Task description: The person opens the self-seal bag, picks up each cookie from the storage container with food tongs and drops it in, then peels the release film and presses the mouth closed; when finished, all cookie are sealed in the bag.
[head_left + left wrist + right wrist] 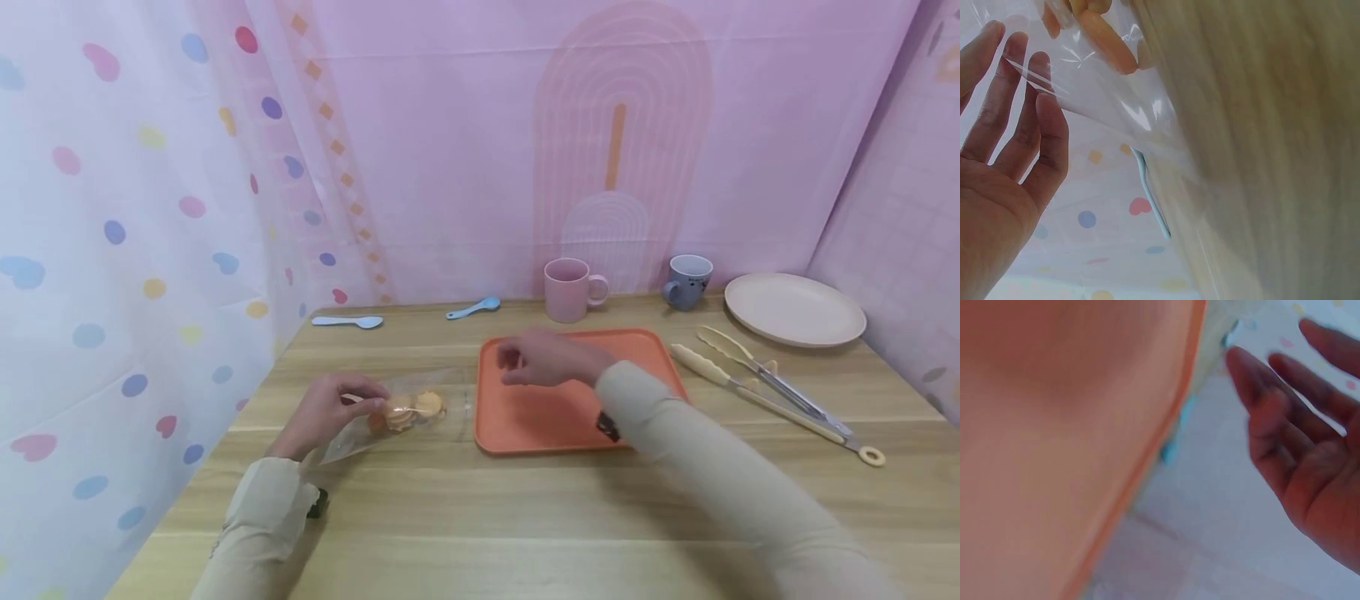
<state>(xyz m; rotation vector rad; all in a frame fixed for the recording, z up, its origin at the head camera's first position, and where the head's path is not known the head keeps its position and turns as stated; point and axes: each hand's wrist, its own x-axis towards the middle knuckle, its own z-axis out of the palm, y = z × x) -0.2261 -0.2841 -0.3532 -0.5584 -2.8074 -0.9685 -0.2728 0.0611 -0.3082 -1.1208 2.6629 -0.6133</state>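
Note:
My left hand pinches a clear plastic bag between thumb and fingertips, left of the tray. Inside the bag are several small orange and yellow pieces, bunched close to the fingertips; one orange piece looks long and rounded in the left wrist view. Over the orange tray hovers my right hand, its fingers loosely bent and holding nothing. The right wrist view shows that hand beyond the tray's edge, slightly blurred.
Two light blue spoons lie along the table's back edge. Behind the tray stand a pink mug and a grey-blue mug. At the right are a cream plate and tongs. Patterned curtains hang around the table.

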